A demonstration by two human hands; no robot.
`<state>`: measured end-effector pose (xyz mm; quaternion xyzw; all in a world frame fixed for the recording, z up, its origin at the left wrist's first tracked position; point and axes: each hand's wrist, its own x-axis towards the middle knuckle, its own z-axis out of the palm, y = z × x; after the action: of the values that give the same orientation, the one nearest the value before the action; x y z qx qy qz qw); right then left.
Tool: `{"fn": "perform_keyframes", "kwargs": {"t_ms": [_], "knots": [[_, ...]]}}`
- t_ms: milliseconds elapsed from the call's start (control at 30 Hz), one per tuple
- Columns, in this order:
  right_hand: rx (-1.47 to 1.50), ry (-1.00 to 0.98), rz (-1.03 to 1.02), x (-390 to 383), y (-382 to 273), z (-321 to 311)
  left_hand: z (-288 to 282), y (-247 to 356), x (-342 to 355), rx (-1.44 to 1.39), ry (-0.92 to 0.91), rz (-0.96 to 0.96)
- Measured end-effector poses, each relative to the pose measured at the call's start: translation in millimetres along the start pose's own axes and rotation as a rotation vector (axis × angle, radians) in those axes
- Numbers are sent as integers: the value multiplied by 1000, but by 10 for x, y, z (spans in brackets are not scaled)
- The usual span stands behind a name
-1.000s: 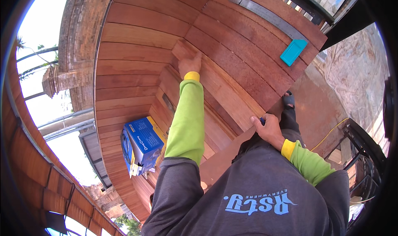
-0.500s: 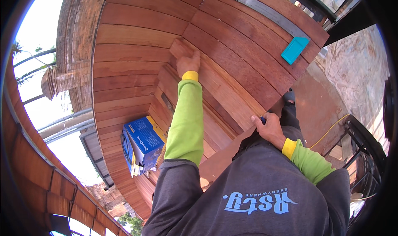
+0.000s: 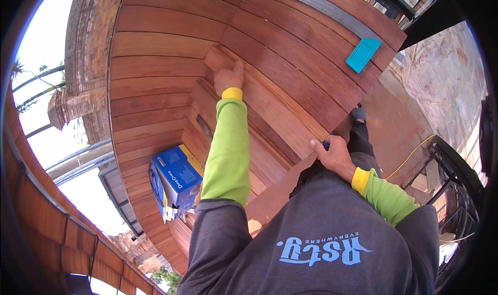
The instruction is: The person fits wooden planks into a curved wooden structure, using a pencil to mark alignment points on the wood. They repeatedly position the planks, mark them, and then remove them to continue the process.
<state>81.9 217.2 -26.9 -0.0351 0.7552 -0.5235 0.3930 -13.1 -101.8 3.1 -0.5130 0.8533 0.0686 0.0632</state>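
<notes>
Blue object [image 3: 324,145] mostly hidden by right hand [image 3: 336,157].

Your sleeves [image 3: 228,150] are lime green with yellow cuffs [image 3: 232,93]; your top [image 3: 332,243] is dark grey with light blue lettering, lower centre. The planks [image 3: 171,41] filling the upper frame are reddish brown, streaky grain. Loose board [image 3: 270,106] under your hands is the same red-brown, slightly paler. Blue box [image 3: 179,178] with yellow edging, lower left. Teal rectangle [image 3: 362,54], upper right. Yellow cord [image 3: 410,155] at right. Brick wall [image 3: 85,61] dull red, upper left.
</notes>
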Motion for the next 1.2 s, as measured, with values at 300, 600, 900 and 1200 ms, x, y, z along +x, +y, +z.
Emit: {"fn": "perform_keyframes", "kwargs": {"t_ms": [300,600,900,1200], "knots": [[-24,-3,-3,-26,-42,-9,336,-100,1,-32,264,-90],[6,-57,47,-44,-56,-28,378,-131,28,-122,286,-86],[23,-55,-58,-83,75,15,380,-137,56,-105,284,-92],[-128,30,-378,-235,134,-199,346,-131,47,-117,266,-88]]}}
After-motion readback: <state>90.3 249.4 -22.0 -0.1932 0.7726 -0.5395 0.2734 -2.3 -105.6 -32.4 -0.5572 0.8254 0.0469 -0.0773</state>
